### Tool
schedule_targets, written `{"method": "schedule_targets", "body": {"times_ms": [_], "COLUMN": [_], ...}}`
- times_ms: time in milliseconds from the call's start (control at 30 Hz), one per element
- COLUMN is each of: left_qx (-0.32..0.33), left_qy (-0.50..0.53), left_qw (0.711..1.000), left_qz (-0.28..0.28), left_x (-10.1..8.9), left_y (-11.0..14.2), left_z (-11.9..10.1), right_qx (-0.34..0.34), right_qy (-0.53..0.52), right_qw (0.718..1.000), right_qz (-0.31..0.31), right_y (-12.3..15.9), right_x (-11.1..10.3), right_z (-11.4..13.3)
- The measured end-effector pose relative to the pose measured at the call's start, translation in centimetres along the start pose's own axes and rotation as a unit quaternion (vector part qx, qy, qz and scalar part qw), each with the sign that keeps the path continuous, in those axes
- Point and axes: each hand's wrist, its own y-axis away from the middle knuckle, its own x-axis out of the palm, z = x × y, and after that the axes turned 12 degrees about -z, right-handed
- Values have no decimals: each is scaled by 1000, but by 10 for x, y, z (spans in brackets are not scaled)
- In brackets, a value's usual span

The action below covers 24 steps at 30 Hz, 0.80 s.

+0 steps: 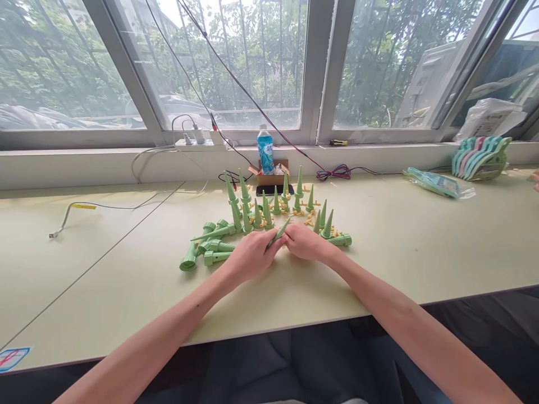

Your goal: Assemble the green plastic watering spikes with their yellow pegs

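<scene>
A green plant watering spike (281,230) is gripped in my left hand (251,255), its pointed end tilted up and to the right. My right hand (306,241) is closed against the left fingertips; whatever its fingers hold is hidden. Several like spikes lie on their sides left of my left hand, among them one long pointed spike (217,232). Behind both hands more spikes stand upright, such as the rear one (299,182). Small yellow valve-like pieces (311,220) are scattered among them. One more lying spike (340,240) rests just beyond my right wrist.
A blue-labelled bottle (265,150) stands in a small cardboard box (269,178) behind the spikes, with a dark phone-like slab (274,190) before it. Coiled cable (334,172) and a white cable (113,207) lie on the table (421,241). Wrapped hangers (480,159) sit at right.
</scene>
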Motion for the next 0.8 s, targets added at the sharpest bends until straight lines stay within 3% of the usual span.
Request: {"method": "schedule_targets", "body": {"times_ms": [267,800], "left_qx": [-42,1], "left_qy": [31,48], "left_qw": [998,996], "left_qz": [-43,-72], "left_x": [2,7], "left_y": [-1,-1], "left_z": [2,7], "right_qx": [11,44], "right_qy": [-85,-137], "right_qw": [995,987], "right_qz": [-50,-69], "right_y": [-3,-4], "right_x": [2,5], "right_z": [7,8]}}
